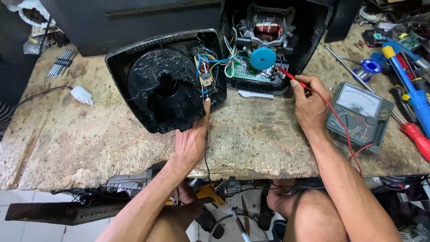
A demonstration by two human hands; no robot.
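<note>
My left hand (193,139) grips the lower right corner of a black plastic appliance base cover (165,83), thumb up on its rim, with a thin black lead running under the palm. A small circuit board with coloured wires (205,74) sits inside the cover. My right hand (309,104) pinches a red meter probe (291,77), whose tip points at the green circuit board (245,71) under the motor (265,33) with its blue round disc (263,58). The probe's red wire runs to an analogue multimeter (359,114) lying at the right.
A worn wooden bench (260,139) carries it all. Screwdrivers with blue and red handles (414,101), a solder spool (371,67) and other tools crowd the right side. A white plug with cable (82,95) lies left. A large black housing (134,20) stands behind.
</note>
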